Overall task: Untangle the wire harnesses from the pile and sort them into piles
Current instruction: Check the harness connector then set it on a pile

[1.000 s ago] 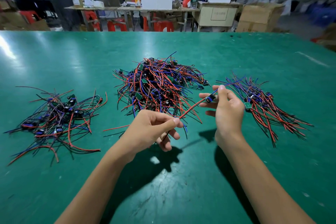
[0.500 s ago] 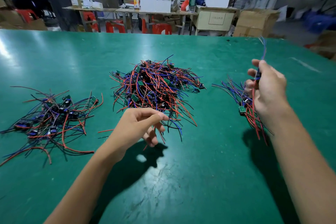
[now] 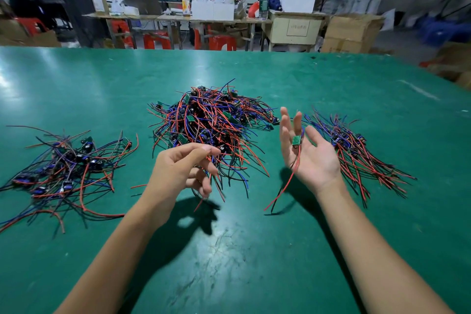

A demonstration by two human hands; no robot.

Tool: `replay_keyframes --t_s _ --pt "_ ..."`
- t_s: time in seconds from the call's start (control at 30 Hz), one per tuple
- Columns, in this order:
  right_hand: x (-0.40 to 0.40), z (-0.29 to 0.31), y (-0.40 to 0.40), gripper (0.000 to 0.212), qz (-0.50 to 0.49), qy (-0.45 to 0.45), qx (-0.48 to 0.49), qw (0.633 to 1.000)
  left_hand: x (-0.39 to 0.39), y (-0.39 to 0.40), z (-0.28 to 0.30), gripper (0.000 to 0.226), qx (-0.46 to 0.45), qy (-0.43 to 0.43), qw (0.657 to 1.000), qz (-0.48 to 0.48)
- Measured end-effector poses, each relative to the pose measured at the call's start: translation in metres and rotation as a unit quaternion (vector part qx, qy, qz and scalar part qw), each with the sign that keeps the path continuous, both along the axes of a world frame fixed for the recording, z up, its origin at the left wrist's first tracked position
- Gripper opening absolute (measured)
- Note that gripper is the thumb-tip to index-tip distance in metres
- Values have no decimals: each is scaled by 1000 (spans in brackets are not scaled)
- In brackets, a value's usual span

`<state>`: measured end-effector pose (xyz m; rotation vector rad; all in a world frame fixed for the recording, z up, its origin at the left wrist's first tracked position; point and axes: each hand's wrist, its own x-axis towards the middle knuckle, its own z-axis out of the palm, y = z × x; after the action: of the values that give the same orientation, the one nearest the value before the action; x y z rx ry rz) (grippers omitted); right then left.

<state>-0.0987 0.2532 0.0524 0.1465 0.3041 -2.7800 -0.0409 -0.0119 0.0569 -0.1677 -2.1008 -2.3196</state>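
Both hands hover above the green table (image 3: 254, 250) in front of the middle heap. Farthest left lies a loose pile (image 3: 66, 171) of red, blue and black wire harnesses with small dark connectors, spread flat on the table. Next, the left hand (image 3: 183, 173) is raised with its fingers curled and thumb meeting the forefinger, pinching a few wire ends that hang down from the near edge of the central pile (image 3: 211, 130). That central pile is the biggest and most tangled of the 3, with small green boards scattered through it. Right of it, the right hand (image 3: 308, 153) is turned palm up with its fingers spread and nearly straight; 1 harness (image 3: 293, 160) rests across the palm, its green board near the finger bases and its red and black leads trailing off the heel of the hand toward the table. Farthest right, just beyond that hand, sits the sorted pile (image 3: 356, 153), its wires lying roughly parallel.
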Motion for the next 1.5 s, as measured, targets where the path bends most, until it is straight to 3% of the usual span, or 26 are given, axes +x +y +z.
replay_keyframes --t_s 0.23,0.43,0.57,0.63,0.83,0.97,1.07,1.23,1.37,1.43,1.5 --pt "2 -1 4 39 40 4 -30 999 -1 1 -1 22 10 9 1000 9" --pt "2 -1 2 48 12 15 70 997 1 3 0 24 8 50 996 73" --pt "2 5 -5 24 -5 5 163 987 1 3 0 21 -30 146 975 163" --pt "7 8 -14 26 -20 24 191 981 1 3 0 21 -45 166 971 165" --pt "29 20 -49 34 46 187 247 950 12 26 -12 27 -158 175 971 50" --pt "42 15 -77 37 36 272 395 877 17 44 -21 32 -203 156 966 -9" --pt "45 14 -83 34 14 279 411 868 16 40 -18 16 -135 113 984 -25" --pt "44 16 -83 36 -24 270 430 861 14 32 -12 26 -36 16 998 -50" --pt "42 11 -83 30 -123 255 514 809 17 37 -10 14 -50 66 996 30" --pt "41 8 -82 25 -122 249 509 815 15 35 -10 6 -113 124 982 87" --pt "40 7 -81 24 -87 245 472 843 16 32 -12 10 -171 161 964 126"
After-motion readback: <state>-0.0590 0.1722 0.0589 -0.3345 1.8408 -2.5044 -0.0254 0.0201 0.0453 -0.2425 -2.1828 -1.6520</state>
